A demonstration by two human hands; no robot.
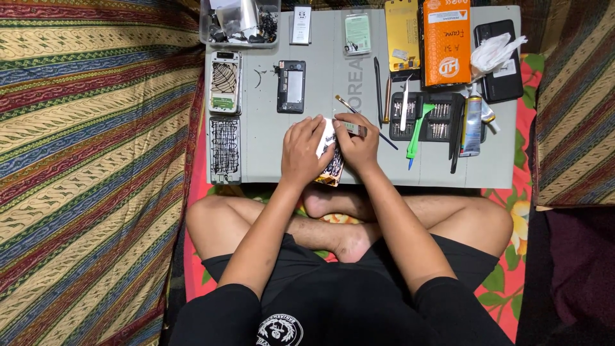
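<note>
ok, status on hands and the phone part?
Left hand and right hand both gripping phone part at grey mat edge. Thin brush just beyond. Nothing blocking.

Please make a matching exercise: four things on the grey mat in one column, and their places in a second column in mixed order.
Things:
1. clear plastic box
2. orange package
3. green plastic tool
4. phone part with black glue lines

Places:
A. left edge of the grey mat, near corner
B. on the dark bit tray
C. far left corner
D. far edge, right of the yellow package

Pairs: 1-C, 2-D, 3-B, 4-A
</note>
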